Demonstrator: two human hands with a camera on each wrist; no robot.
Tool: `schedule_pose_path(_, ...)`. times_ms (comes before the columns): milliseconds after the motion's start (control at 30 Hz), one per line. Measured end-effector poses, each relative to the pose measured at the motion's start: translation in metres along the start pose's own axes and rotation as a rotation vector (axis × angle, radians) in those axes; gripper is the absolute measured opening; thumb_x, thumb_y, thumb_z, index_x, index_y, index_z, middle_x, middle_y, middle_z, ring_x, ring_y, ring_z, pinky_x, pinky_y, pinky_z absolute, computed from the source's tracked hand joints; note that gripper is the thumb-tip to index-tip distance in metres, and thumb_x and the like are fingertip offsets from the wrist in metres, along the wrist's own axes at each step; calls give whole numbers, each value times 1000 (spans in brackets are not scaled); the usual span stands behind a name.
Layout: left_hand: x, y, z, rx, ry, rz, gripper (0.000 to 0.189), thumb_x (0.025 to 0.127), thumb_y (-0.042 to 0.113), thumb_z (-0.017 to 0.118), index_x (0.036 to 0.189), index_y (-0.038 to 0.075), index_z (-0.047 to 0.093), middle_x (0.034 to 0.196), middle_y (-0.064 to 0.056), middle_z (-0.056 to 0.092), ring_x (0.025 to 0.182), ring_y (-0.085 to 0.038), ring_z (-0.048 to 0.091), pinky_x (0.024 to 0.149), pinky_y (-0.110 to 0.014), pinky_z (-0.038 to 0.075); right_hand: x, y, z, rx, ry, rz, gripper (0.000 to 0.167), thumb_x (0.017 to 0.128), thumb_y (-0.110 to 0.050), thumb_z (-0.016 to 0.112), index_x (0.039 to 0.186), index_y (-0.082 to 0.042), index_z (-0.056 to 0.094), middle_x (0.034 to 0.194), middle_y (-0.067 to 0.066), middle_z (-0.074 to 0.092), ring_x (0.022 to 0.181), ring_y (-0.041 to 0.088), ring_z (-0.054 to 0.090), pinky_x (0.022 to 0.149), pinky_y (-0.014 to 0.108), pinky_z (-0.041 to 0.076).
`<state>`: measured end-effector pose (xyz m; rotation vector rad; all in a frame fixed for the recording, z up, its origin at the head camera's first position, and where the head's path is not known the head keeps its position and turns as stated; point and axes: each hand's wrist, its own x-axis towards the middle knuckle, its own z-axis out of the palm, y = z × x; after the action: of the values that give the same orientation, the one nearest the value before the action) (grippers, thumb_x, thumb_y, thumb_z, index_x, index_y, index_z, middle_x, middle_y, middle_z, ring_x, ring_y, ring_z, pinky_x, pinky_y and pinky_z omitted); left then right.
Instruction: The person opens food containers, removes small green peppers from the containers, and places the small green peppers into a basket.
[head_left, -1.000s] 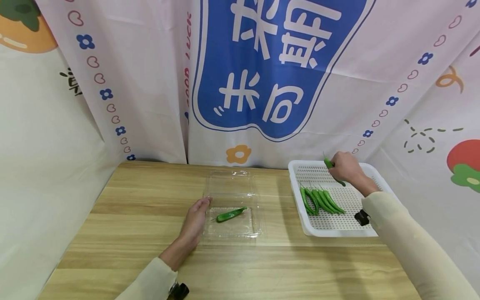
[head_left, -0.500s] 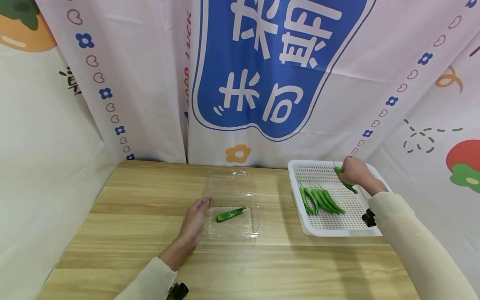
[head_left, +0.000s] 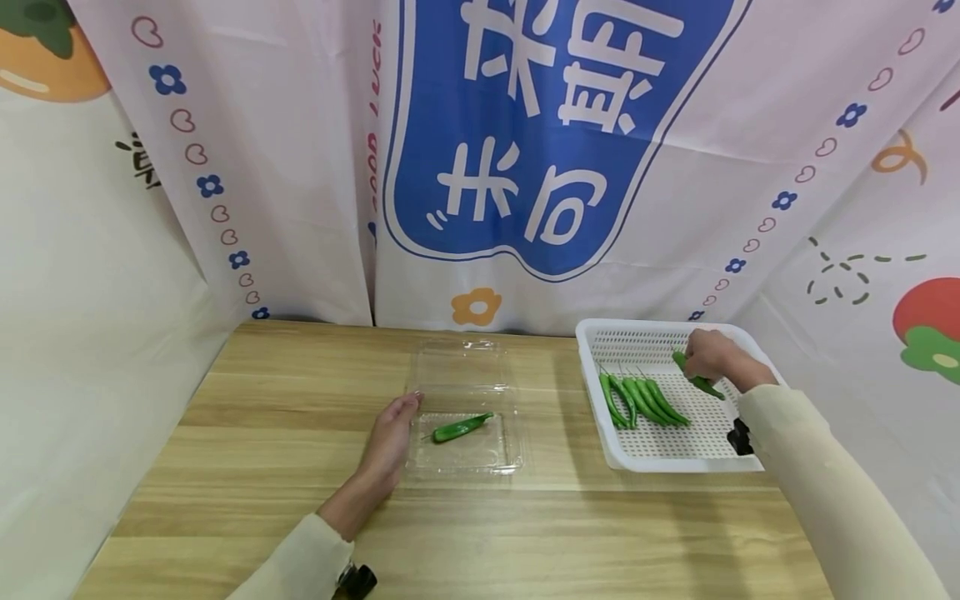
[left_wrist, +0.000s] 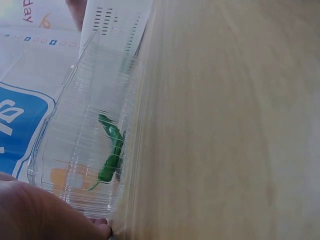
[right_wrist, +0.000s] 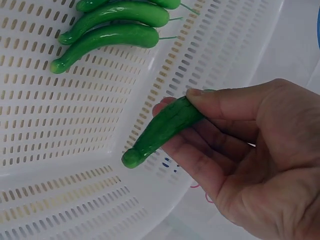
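My right hand (head_left: 712, 354) pinches a green chili pepper (right_wrist: 162, 127) between thumb and fingers over the right part of a white perforated basket (head_left: 611, 457). The pepper slants down, its blunt end out past the fingertips in the right wrist view. Several more green chili peppers (head_left: 651, 402) lie side by side in the basket's left half. At the middle of the table, my left hand (head_left: 386, 442) grips the left side of a clear plastic clamshell box (head_left: 510, 457), whose lid is folded back. One green chili pepper (left_wrist: 111, 155) lies inside the box.
The wooden table (head_left: 300, 375) runs back to a printed cloth (head_left: 322, 167) hanging behind it. Another white cloth (head_left: 877, 333) closes off the right side, close to the basket.
My right hand has moved slightly right, then lower over the basket, with the chili pepper in it. The left hand and the clamshell box have stayed in place.
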<state>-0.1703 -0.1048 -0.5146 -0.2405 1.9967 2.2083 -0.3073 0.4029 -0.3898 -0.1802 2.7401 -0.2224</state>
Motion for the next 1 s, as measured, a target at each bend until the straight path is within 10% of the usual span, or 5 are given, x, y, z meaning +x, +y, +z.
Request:
schedule_pose_path(367, 0, 1, 0, -7, -4, 0, 51, 118, 23, 31, 159, -8, 34, 172, -21, 28, 161, -39, 17, 133, -54, 9, 3, -7, 16, 71, -123, 50, 36, 91, 3, 71, 70, -11, 45, 65, 0, 44, 60, 14, 55, 59, 29, 59)
schedule_pose_path(633, 0, 1, 0, -9, 1, -4, 51, 118, 23, 31, 158, -7, 36, 171, -21, 29, 161, -39, 17, 133, -55, 10, 10, -10, 27, 12, -127, 59, 56, 93, 2, 71, 60, -22, 32, 55, -9, 28, 49, 8, 45, 51, 23, 50)
schedule_pose_path(1000, -1, -1, 1, -16, 2, 7, 50, 117, 22, 31, 158, -8, 37, 170, -22, 30, 161, -40, 19, 133, -55, 10, 26, 0, 36, 11, -168, 135, 38, 92, 2, 73, 69, -13, 46, 62, -2, 45, 56, 14, 61, 54, 25, 58)
